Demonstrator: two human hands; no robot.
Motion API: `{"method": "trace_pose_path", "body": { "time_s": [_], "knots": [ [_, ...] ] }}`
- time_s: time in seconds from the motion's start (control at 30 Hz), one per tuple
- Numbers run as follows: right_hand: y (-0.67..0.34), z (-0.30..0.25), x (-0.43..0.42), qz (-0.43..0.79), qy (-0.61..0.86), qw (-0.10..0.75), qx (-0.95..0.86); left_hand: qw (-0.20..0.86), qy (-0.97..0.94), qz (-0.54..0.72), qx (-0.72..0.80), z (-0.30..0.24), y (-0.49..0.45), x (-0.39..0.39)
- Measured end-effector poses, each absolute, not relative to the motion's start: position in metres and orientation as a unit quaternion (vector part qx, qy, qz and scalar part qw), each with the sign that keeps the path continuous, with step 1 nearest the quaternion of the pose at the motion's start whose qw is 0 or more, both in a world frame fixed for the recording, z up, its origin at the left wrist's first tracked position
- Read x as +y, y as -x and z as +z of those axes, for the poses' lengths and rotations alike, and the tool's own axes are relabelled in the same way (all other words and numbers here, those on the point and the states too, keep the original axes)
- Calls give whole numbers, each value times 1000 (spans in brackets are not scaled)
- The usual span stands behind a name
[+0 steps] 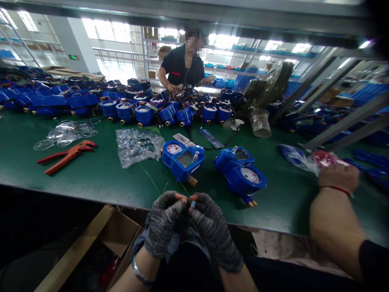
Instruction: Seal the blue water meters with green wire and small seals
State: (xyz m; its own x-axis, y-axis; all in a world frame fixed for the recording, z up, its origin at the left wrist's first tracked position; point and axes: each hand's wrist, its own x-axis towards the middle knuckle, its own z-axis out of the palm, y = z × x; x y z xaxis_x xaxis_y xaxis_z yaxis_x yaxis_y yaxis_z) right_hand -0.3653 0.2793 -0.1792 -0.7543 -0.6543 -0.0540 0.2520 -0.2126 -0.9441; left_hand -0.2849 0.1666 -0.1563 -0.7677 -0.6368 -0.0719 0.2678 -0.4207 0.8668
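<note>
Both my hands wear grey knit gloves and meet at the near edge of the green bench (91,174). My left hand (164,221) and my right hand (209,227) pinch a thin green wire (152,180) with a small blue piece at my fingertips. The wire runs up toward a blue water meter (182,158) just beyond my hands. A second blue water meter (241,172) lies to its right.
Red-orange pliers (67,154), clear round lenses (65,134) and a clear plastic bag (138,146) lie to the left. Rows of blue meters (142,111) fill the back, where a person in dark clothes (182,65) works. A co-worker's forearm (334,211) rests at right. A cardboard box (100,243) sits below the bench.
</note>
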Motion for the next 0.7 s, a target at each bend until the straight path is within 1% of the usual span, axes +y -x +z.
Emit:
{"method": "trace_pose_path", "body": {
  "time_s": [0.1, 0.27, 0.37, 0.47, 0.53, 0.63, 0.7],
  "knots": [
    [365, -182, 279, -756, 202, 280, 557, 263, -194, -819, -471, -154, 283, 168],
    [367, -187, 281, -708, 251, 201, 629, 239, -198, -812, -494, -157, 280, 166],
    [368, -186, 281, -688, 260, 153, 660, 245, -244, -823, -451, -166, 282, 166],
    [367, -183, 278, -700, 274, 175, 635, 236, -246, -853, -395, -172, 286, 170],
    [366, -180, 277, -696, 277, 187, 635, 237, -229, -856, -399, -172, 288, 174],
    [363, -175, 278, -658, 281, 141, 684, 239, -220, -839, -436, -168, 292, 179],
    [362, -173, 281, -644, 284, 104, 703, 224, -231, -842, -433, -166, 293, 181]
  ]
}}
